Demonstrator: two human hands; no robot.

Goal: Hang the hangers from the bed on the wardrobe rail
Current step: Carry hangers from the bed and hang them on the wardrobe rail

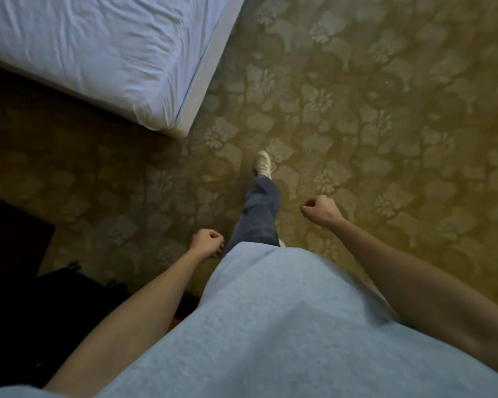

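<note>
A corner of the bed, covered with a wrinkled white sheet, fills the upper left of the head view. No hanger shows on that corner, and no wardrobe rail is in view. My left hand hangs low beside my hip, fingers curled into a loose fist with nothing in it. My right hand is out to the right over the carpet, also curled shut and empty. Both hands are well clear of the bed.
A yellow-green floral carpet covers the floor ahead and to the right. My leg in blue jeans and a white shoe steps forward past the bed corner. Dark furniture and a black bag sit at the lower left.
</note>
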